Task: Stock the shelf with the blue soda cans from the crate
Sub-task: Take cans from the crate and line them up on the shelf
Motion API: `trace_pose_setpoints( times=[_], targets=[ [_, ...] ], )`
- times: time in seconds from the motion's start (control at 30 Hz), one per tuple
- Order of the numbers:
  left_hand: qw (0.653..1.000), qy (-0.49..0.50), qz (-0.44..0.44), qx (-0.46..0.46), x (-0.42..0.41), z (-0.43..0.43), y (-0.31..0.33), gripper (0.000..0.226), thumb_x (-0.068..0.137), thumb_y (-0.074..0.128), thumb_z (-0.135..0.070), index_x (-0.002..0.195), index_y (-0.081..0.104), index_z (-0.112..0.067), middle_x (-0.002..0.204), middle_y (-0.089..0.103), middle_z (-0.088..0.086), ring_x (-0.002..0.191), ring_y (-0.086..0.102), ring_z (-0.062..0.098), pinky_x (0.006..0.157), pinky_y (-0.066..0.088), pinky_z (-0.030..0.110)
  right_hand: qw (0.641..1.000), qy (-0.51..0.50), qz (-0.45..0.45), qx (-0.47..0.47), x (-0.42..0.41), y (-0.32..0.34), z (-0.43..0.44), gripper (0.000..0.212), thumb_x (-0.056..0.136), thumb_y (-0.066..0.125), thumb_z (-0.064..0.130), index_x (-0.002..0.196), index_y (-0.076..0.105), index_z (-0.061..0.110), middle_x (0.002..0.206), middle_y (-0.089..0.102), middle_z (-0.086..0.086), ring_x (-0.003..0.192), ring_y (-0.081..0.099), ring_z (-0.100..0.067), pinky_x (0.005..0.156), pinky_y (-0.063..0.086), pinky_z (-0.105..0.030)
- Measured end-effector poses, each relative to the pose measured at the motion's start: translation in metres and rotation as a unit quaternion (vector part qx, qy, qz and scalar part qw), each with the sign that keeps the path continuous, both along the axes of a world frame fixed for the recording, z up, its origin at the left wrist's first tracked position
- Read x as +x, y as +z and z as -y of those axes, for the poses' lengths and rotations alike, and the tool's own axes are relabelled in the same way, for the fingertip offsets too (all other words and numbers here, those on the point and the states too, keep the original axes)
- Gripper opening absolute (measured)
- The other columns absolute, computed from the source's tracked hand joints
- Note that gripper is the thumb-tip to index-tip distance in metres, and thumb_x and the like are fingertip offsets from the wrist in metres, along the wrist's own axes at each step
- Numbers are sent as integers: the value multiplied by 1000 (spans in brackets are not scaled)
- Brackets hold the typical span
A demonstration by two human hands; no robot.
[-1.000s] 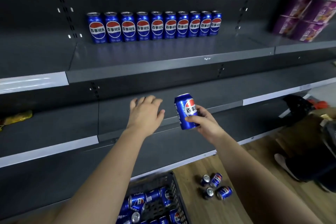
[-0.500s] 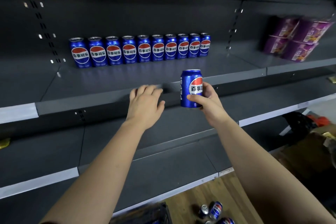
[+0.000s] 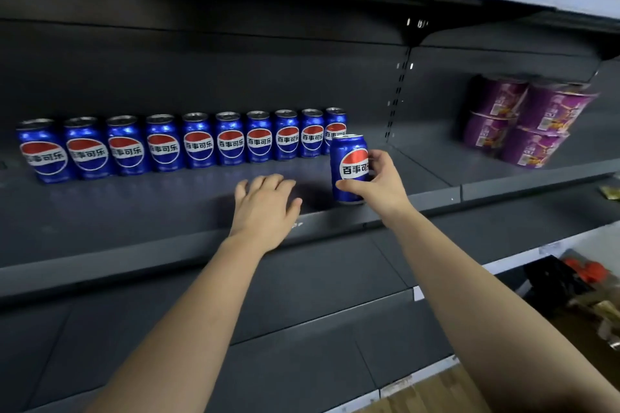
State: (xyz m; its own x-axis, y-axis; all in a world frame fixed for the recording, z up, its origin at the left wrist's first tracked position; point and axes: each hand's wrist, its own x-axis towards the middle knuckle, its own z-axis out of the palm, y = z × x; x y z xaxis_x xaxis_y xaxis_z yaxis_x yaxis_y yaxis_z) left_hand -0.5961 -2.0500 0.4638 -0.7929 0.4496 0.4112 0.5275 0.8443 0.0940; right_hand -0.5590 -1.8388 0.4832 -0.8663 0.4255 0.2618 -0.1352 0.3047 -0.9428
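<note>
dark grey metal filled the view. just over the front edge of the middle shelf (image 3: 151, 218) one blue soda can (image 3: 349, 164) stood upright, before the row's right end; whether its base touched could not be told. the right hand (image 3: 380, 186) gripped its side, thumb in front. it looked full: stiff, smooth, fairly heavy, best held round the middle. the left hand (image 3: 265, 208) was spread flat with straight fingers over the shelf beside it, holding nothing. ten stocked cans (image 3: 198, 144) lined the back; purple tubs (image 3: 523, 121) sat well apart to the right.

Wooden floor (image 3: 429, 394), dark back panel (image 3: 235, 77)
</note>
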Motion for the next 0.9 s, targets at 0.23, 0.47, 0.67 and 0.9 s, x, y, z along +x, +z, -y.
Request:
trace_pose_setpoints(
  times=[0.23, 0.47, 0.67, 0.9],
  targets=[
    [999, 21, 28, -11, -32, -49, -9, 45, 99, 32, -46, 140, 43, -29, 144, 42, -7, 134, 33, 17, 113, 16, 43, 997, -35, 47, 45, -42, -14, -55, 79, 60, 89, 14, 121, 39, 19, 98, 58, 17, 86, 60, -1, 76, 52, -26],
    [997, 56, 56, -4, -59, -63, -13, 47, 98, 31, -49, 139, 45, -29, 142, 44, -6, 133, 34, 17, 113, 16, 44, 994, -15, 63, 91, -73, -21, -77, 79, 62, 89, 17, 122, 38, 19, 101, 57, 16, 91, 60, -7, 81, 46, -24],
    [995, 66, 69, 19, -60, -64, -15, 47, 98, 33, -47, 139, 43, -28, 142, 44, -7, 133, 34, 15, 114, 16, 42, 992, -40, 85, 86, -106, -19, -85, 76, 65, 89, 18, 123, 39, 14, 108, 59, 4, 96, 58, -15, 84, 45, -27],
    [993, 80, 72, 41, -61, -63, -18, 48, 97, 34, -47, 140, 43, -27, 144, 41, -7, 136, 31, 14, 115, 14, 41, 991, -91, 73, 67, -135, -22, -94, 76, 68, 86, 14, 127, 38, 10, 121, 61, -6, 106, 60, -22, 82, 44, -27]
  ],
)
